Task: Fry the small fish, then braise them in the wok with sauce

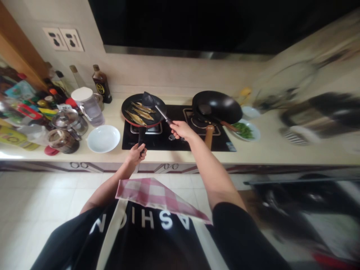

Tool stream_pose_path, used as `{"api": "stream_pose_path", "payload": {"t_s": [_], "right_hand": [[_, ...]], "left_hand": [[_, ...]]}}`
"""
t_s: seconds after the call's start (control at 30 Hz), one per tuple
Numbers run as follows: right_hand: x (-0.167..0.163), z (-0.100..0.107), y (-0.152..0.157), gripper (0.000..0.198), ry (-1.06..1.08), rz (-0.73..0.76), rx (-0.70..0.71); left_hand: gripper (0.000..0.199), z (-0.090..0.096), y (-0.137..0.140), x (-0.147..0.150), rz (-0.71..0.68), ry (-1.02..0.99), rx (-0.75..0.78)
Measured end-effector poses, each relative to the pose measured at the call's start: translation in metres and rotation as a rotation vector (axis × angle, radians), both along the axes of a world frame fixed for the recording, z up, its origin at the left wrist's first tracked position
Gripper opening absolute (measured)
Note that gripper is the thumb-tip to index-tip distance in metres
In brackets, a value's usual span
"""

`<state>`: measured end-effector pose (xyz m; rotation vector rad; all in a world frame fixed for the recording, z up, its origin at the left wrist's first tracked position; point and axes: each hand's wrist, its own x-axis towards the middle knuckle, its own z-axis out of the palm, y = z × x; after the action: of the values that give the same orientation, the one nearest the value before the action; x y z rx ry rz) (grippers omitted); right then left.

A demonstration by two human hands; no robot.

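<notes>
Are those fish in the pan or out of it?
In the frying pan: the fish lie on its dark surface, and the left hand holds its handle.

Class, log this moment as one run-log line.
left hand: grips pan handle; right hand: holds spatula over pan; pan: holds fish; wok: right of pan

The frying pan (128,106) has a smooth dark surface and a black handle (141,135) that looks like plastic, while the spatula (162,114) pairs a matt black blade (147,100) with a shiny metal shaft (159,111). The wok (221,105) is dark and softly glossy, with a smooth wooden handle (208,137). The cooktop (157,143) looks like glossy black glass, the bowl (103,138) like glazed ceramic, and the apron (159,192) is matt woven cloth.
</notes>
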<state>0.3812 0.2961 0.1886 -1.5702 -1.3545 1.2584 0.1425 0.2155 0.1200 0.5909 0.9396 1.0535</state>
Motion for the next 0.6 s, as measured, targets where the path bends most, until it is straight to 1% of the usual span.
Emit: {"api": "stream_pose_path", "payload": {"t_s": [0.13,0.3,0.37,0.5,0.6], "right_hand": [[-0.001,-0.007,0.004,0.006,-0.133,-0.077,0.035],[0.005,-0.016,0.011,0.022,-0.208,-0.141,0.101],[0.008,-0.018,0.011,0.025,-0.228,-0.157,0.098],[0.014,-0.018,0.007,0.024,-0.157,-0.145,0.027],[0.020,-0.016,-0.001,0.013,-0.027,-0.135,0.000]], "left_hand": [[0.042,-0.001,0.000,0.000,-0.005,-0.001,0.003],[0.042,-0.001,0.000,0.000,-0.003,-0.002,0.006],[0.042,-0.001,0.000,0.000,0.002,0.000,0.004],[0.040,-0.001,0.001,0.000,0.000,-0.005,-0.002],[0.038,0.001,0.001,0.001,0.003,0.002,-0.023]]}}
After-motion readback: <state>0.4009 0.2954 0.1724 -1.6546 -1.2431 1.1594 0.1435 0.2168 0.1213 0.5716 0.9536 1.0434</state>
